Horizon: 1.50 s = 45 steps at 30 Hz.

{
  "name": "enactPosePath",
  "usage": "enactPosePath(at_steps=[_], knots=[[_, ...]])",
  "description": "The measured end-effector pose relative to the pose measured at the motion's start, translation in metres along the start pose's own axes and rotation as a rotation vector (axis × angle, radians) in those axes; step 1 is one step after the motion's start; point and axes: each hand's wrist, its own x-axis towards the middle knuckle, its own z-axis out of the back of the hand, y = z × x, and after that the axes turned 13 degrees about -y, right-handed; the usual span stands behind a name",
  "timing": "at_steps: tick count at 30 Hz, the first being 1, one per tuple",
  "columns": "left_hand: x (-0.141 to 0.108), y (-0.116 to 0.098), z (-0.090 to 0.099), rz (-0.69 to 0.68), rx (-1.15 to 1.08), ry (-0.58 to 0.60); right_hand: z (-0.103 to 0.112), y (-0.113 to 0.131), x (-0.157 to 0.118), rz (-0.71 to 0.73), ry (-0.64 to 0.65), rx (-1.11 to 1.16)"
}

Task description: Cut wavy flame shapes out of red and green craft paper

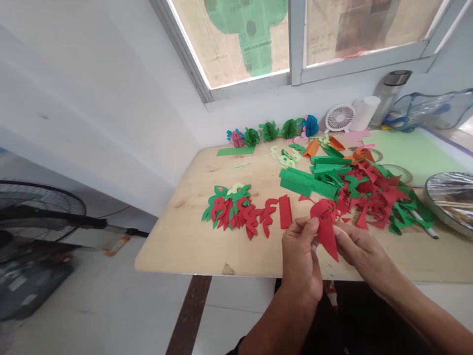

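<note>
A curved piece of red paper (327,235) with a pointed lower end is held over the table's front edge. My left hand (302,244) is closed on its left side, pinching it between thumb and fingers. My right hand (360,246) is closed at its right edge, thumb against the paper; its other fingertips are hidden. Just beyond my left hand lies a folded red paper strip (285,211). Left of that is a red cut-out shape (268,216), beside a pile of red and green cut-outs (231,209). Red paper scraps (380,190) are heaped beyond my right hand.
Folded green paper (295,181) lies mid-table. Paper figures (269,131) line the wall beside a small white fan (340,118). A marker (424,224) and a foil-covered bowl (453,197) are at right. A floor fan (40,207) stands left of the table (177,246).
</note>
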Motion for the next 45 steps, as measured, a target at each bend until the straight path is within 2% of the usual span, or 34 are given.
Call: enactPosePath(at_steps=[10,13,17,22,27,31,38,42,45], knots=[[0.001,0.003,-0.005,0.025,-0.017,-0.015,0.001,-0.005,0.002,-0.051,-0.01,0.098],[0.002,0.003,-0.005,0.008,-0.008,-0.01,0.006,-0.01,-0.001,-0.118,-0.019,0.155],[0.003,0.007,-0.004,0.007,0.024,-0.003,0.015,-0.016,-0.003,-0.208,-0.094,0.289],[-0.002,0.018,-0.006,-0.015,0.128,0.013,0.02,-0.015,0.001,-0.21,-0.192,0.366],[-0.003,0.025,-0.009,-0.084,0.187,0.029,0.022,-0.009,0.006,-0.153,-0.225,0.32],[-0.001,0.026,-0.011,-0.124,0.208,-0.01,0.025,-0.01,0.006,-0.11,-0.229,0.222],[0.005,0.016,-0.012,-0.106,0.095,-0.095,0.032,-0.027,0.018,-0.071,-0.301,0.093],[0.009,0.011,-0.008,-0.056,0.073,-0.079,0.032,-0.032,0.028,-0.048,-0.307,-0.016],[0.012,0.01,-0.004,-0.04,0.06,-0.059,0.026,-0.029,0.023,-0.053,-0.303,-0.004]])
